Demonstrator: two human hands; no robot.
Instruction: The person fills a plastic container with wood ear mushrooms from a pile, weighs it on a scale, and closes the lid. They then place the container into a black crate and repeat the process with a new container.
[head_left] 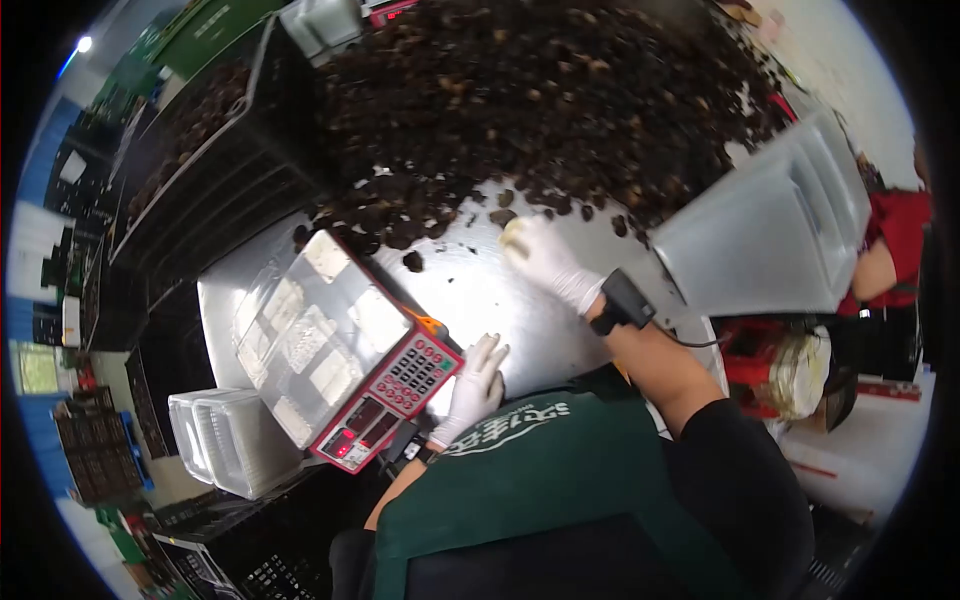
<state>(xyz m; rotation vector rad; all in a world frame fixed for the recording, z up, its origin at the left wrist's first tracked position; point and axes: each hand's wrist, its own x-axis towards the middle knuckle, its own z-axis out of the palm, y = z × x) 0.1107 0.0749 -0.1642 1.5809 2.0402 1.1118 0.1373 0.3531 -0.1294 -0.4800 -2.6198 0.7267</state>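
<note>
My right hand (548, 262), in a white glove, is over the metal table (490, 290) at the near edge of a large heap of dark brown pieces that look like mushrooms (540, 100). Its fingers are curled together, their tips yellowish; what they hold, if anything, is hidden. A few loose pieces lie beside the fingertips. My left hand (477, 385), also gloved, lies low with its fingers stretched out and nothing in them. It is just right of the red weighing scale (390, 400), whose flat top carries white patches under a clear cover.
Stacked clear plastic tubs (245, 440) stand left of the scale. More stacked tubs (765, 220) lean at the right, near another person's red sleeve (895, 240). A black crate (225, 165) borders the heap at the left. A white bucket (800, 372) is at the right.
</note>
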